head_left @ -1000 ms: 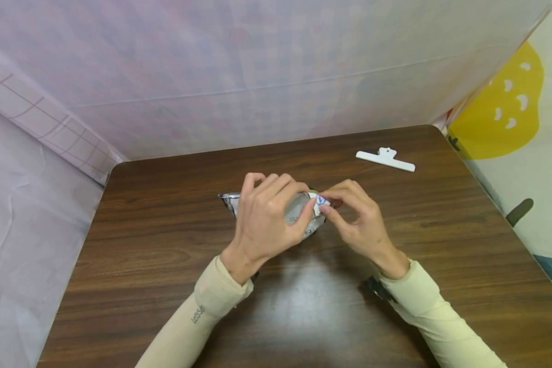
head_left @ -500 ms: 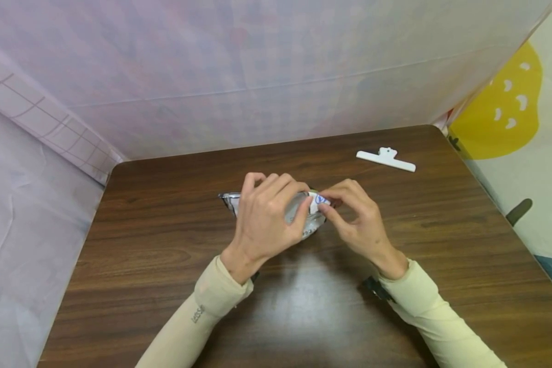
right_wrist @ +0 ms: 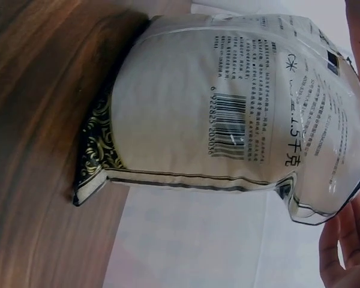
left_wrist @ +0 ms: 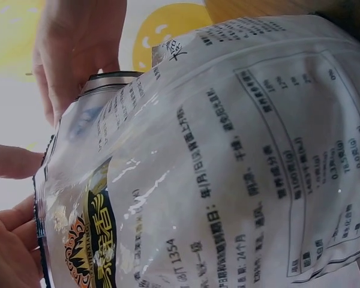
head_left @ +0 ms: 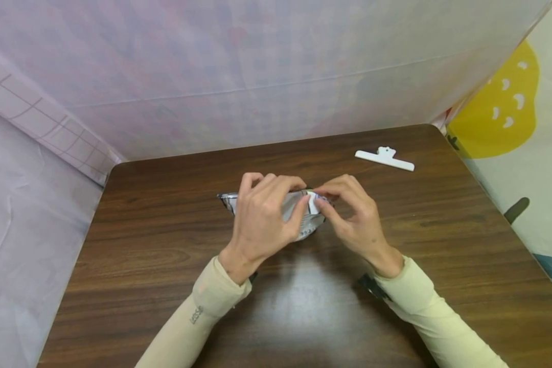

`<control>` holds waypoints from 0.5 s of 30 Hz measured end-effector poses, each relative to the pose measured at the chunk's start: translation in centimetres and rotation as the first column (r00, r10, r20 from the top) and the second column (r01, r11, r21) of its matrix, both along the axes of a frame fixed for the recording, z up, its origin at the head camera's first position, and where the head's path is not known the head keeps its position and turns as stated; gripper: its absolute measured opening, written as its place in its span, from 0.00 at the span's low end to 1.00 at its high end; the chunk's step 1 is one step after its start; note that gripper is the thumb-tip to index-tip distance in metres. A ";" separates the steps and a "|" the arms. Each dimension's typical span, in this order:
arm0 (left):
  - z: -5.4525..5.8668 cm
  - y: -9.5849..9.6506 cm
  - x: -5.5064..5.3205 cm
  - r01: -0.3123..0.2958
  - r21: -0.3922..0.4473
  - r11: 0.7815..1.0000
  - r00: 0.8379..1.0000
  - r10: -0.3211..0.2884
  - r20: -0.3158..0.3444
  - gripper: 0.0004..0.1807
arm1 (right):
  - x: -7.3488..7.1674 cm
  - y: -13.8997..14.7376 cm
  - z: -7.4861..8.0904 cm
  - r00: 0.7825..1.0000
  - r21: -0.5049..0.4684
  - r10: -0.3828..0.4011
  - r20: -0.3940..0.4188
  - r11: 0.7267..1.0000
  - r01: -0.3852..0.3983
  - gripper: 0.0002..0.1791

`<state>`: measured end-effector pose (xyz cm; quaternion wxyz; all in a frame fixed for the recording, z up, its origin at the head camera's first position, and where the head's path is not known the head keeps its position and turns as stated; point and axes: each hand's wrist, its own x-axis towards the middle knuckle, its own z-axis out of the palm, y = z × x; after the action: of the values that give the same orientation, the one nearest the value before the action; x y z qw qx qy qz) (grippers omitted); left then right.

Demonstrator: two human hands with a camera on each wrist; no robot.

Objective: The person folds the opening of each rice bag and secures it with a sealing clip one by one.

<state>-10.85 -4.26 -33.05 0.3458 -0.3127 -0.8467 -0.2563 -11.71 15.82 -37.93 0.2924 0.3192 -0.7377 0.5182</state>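
Note:
A white printed plastic rice bag (head_left: 292, 205) stands upright on the table between my hands, and black lettering covers its side (left_wrist: 228, 150). Its lower corner carries a black and gold pattern, with a barcode (right_wrist: 229, 127) above. My left hand (head_left: 263, 214) reaches over the bag and grips its top edge between thumb and fingers. At the bag's top right corner, my right hand (head_left: 360, 221) pinches a small white folded flap (head_left: 312, 202) between thumb and forefinger. The left hand hides much of the bag's left part in the head view.
A white bulldog clip (head_left: 384, 158) lies toward the back right of the dark wooden table (head_left: 156, 255). Pale patterned cloth (head_left: 202, 76) hangs behind the table, and more cloth with a yellow print (head_left: 497, 112) hangs at the right.
The right thumb and fingers have shifted slightly left with the pinched corner, and the blue mark on it is now mostly covered. The left hand has barely moved.

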 end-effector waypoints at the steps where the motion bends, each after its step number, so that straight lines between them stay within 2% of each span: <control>1: 0.0 0.0 0.0 0.003 0.007 1.000 1.000 -0.003 0.000 0.08 | 0.0 -0.1 0.1 1.000 -0.003 0.000 -0.005 1.000 0.000 0.13; 8: 0.1 0.1 0.0 0.016 0.020 1.000 1.000 -0.016 -0.004 0.06 | -0.1 -0.3 0.5 1.000 -0.017 -0.009 -0.024 1.000 0.009 0.10; 15: 0.2 0.1 0.0 -0.001 0.006 1.000 1.000 0.001 -0.016 0.06 | -0.2 -0.8 0.8 0.999 -0.024 -0.008 -0.040 1.000 0.007 0.10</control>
<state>-10.88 -4.14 -32.87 0.3537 -0.3132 -0.8434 -0.2560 -11.89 15.07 -37.16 0.3128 0.3233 -0.7266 0.5193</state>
